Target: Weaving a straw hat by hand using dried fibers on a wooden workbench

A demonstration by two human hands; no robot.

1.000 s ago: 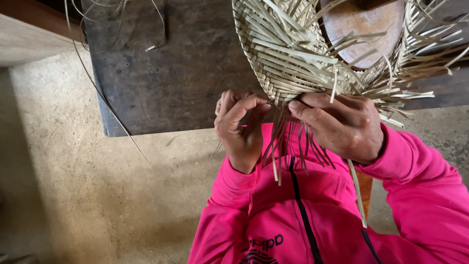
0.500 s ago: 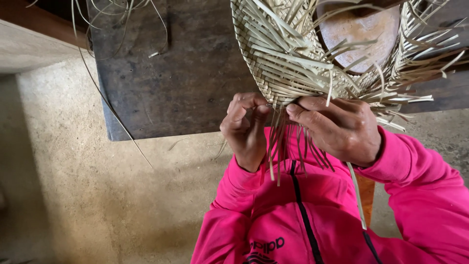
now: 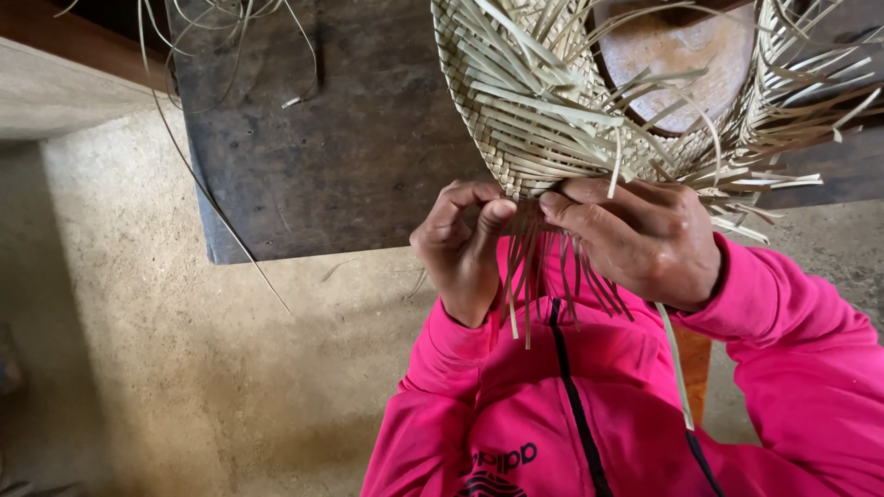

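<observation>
A half-woven piece of pale straw (image 3: 534, 101), curved like a shallow basket or hat, lies over a round wooden form (image 3: 677, 64) on a dark wooden table (image 3: 341, 156). Loose straw strips (image 3: 543, 276) hang from its near edge over my pink jacket. My left hand (image 3: 460, 248) pinches strips at that edge between thumb and fingers. My right hand (image 3: 640, 239) grips the edge and the strands right beside it, the fingertips of both hands almost touching.
Thin stray straw strands (image 3: 212, 202) trail off the table's left corner onto the sandy concrete floor (image 3: 184, 368). A pale ledge (image 3: 55, 92) runs at the upper left. An orange-brown wooden piece (image 3: 692, 368) shows under my right arm.
Both hands have stayed at the woven edge; my left fingers have closed in on the strips and shifted slightly toward my right hand. The view has moved in a little.
</observation>
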